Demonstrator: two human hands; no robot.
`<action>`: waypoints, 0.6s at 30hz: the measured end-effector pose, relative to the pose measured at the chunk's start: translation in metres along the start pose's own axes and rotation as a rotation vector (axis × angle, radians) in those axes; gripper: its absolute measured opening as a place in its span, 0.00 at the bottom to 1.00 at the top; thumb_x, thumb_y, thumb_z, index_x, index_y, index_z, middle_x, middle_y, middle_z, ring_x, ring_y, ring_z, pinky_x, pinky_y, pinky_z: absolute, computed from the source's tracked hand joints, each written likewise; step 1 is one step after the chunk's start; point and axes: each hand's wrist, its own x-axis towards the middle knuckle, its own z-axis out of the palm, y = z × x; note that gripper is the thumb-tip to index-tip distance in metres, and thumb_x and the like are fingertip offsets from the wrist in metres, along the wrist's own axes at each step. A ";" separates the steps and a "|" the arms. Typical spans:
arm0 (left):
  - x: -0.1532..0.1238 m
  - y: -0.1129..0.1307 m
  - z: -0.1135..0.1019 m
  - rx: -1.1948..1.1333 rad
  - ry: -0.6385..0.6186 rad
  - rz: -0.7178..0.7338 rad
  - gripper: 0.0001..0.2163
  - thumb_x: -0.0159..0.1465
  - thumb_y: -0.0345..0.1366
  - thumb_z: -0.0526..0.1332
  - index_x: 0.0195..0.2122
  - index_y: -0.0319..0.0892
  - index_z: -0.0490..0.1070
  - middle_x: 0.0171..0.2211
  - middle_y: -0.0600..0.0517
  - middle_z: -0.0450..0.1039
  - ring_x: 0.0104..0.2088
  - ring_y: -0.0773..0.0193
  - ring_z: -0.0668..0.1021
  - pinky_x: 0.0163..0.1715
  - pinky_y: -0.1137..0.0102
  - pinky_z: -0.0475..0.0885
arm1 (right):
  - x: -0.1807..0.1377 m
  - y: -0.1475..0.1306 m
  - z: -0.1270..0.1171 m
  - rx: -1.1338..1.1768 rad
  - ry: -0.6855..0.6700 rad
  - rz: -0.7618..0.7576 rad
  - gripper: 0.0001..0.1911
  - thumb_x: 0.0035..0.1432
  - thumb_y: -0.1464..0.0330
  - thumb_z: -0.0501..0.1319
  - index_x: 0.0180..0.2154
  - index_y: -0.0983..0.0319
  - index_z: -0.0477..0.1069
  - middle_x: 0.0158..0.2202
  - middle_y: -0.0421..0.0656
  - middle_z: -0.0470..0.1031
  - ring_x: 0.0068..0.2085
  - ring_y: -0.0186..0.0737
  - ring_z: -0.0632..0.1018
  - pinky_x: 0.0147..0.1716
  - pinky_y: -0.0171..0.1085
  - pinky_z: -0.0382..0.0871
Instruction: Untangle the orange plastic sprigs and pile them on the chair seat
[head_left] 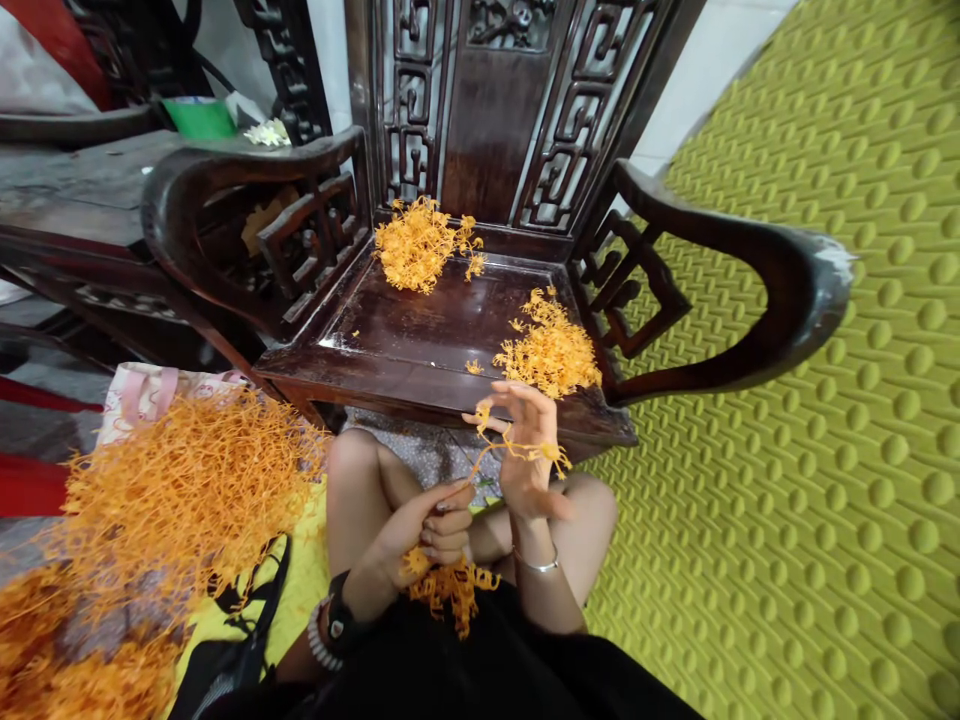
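Observation:
My left hand [442, 525] is closed in front of my lap, gripping an orange branching sprig [480, 462] by its thin stem. A cluster of orange flower-like pieces [454, 590] shows below that hand; whether it is held there or rests on my lap I cannot tell. Just to the right, my right hand [529, 460] is raised with its palm towards me, fingers curved and apart. The sprig's small frilly ends lie across its palm and near its fingertips. Beyond it, on the chair seat, sits a heap of loose orange pieces [551, 345].
The dark carved wooden chair [420, 325] faces me, with a second orange heap [420, 245] at its back. A large tangle of orange stems [187, 490] lies at left by a white bag with pink handles [150, 390]. A yellow-green studded surface [787, 500] fills the right.

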 end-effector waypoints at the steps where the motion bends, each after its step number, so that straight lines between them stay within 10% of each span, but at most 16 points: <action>1: 0.001 -0.001 0.001 0.003 0.015 0.013 0.21 0.64 0.42 0.63 0.23 0.42 0.51 0.13 0.64 0.42 0.13 0.77 0.43 0.11 0.81 0.44 | 0.000 -0.003 0.000 0.038 -0.040 0.055 0.48 0.37 0.27 0.46 0.49 0.53 0.61 0.53 0.51 0.64 0.44 0.50 0.73 0.37 0.48 0.74; 9: 0.001 -0.011 0.008 0.116 0.166 0.099 0.20 0.63 0.44 0.63 0.23 0.42 0.55 0.13 0.64 0.42 0.13 0.78 0.43 0.12 0.79 0.41 | 0.028 -0.010 -0.011 0.468 -0.427 0.692 0.48 0.51 0.31 0.37 0.51 0.59 0.67 0.49 0.53 0.74 0.35 0.44 0.78 0.23 0.37 0.69; 13: 0.000 -0.013 -0.003 0.153 0.158 0.112 0.21 0.62 0.47 0.64 0.23 0.43 0.53 0.12 0.65 0.42 0.13 0.77 0.43 0.11 0.79 0.41 | 0.037 0.001 -0.010 0.482 -0.410 0.683 0.32 0.56 0.39 0.50 0.30 0.61 0.71 0.26 0.43 0.71 0.23 0.32 0.66 0.21 0.32 0.59; 18: -0.002 -0.013 -0.006 0.261 0.159 0.159 0.21 0.63 0.49 0.62 0.23 0.43 0.53 0.13 0.65 0.41 0.13 0.77 0.44 0.12 0.78 0.42 | 0.039 0.013 -0.006 0.441 -0.154 0.459 0.34 0.56 0.41 0.54 0.14 0.58 0.47 0.13 0.34 0.44 0.16 0.29 0.50 0.15 0.32 0.46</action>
